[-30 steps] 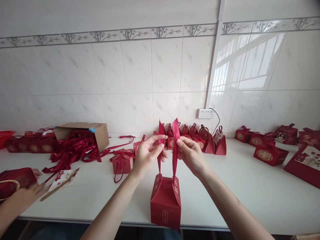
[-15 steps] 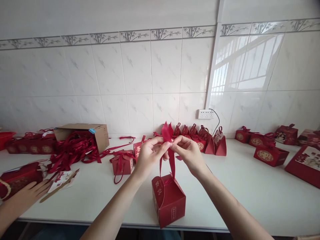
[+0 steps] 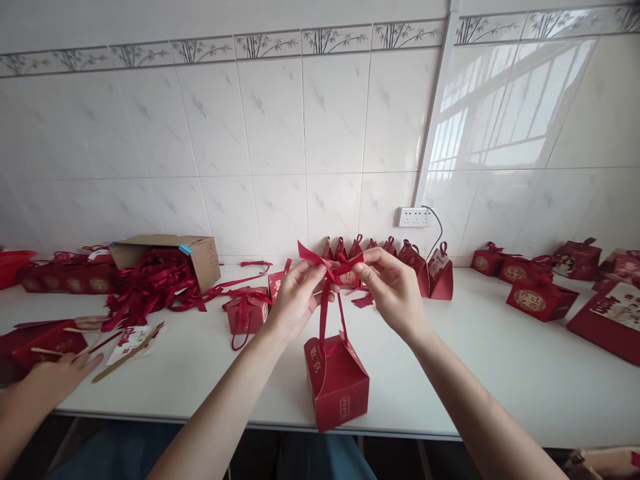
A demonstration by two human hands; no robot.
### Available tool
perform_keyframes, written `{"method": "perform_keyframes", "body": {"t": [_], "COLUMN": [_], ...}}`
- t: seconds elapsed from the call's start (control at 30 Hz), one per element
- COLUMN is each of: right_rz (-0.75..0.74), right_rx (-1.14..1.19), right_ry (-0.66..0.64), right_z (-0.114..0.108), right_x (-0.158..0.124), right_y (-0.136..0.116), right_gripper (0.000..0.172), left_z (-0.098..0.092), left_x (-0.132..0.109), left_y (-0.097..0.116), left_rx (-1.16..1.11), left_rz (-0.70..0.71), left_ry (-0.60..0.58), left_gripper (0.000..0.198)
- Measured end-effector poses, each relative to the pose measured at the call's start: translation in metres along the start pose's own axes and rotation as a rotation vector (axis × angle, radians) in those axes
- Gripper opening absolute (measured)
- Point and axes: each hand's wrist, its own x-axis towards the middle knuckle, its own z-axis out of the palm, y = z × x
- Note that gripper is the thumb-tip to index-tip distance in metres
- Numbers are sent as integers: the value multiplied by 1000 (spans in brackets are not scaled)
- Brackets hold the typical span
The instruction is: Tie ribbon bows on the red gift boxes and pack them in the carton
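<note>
Because its walls look like thin card, the red box (image 3: 339, 393), below the left hand (image 3: 299, 293) and right hand (image 3: 394, 283), is probably light, stiff yet crushable, best steadied by its lower edges; both hands pinch the ribbon (image 3: 324, 319), left at its crossing, right at one end; satiny, it should slip unless held close.

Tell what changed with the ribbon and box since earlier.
The ribbon ends, first upright and apart, now cross and spread sideways between left hand and right hand. The box turned, showing more left side. Both hands still hold on; the carton stayed put.
</note>
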Motion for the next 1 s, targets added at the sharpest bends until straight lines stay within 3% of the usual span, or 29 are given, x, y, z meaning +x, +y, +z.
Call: {"method": "perform_keyframes", "body": {"t": [0.17, 0.37, 0.47, 0.63, 0.83, 1.0], "right_rz": [-149, 126, 202, 171, 25, 120], "right_rx": [-142, 145, 145, -106, -545, -313], "right_ry": [-251, -338, -432, -303, -107, -184], "right_z": [-8, -1, 3, 7, 15, 15], "right_x": [-17, -16, -15, -19, -29, -30], "right_y": [8, 14, 15, 16, 24, 16], "right_gripper": [18, 23, 31, 12, 12, 11], "left_z": [-4, -5, -4, -10, -20, -25], "left_x": [2, -5, -9, -14, -15, -15], "left_y": [-4, 1, 5, 10, 8, 2], "left_rx": [-10, 363, 490, 686, 809, 824], "left_rz": [32, 187, 233, 395, 471, 538], "left_ry": [17, -106, -180, -232, -274, -263], "left_gripper": [21, 21, 17, 10, 13, 15]}}
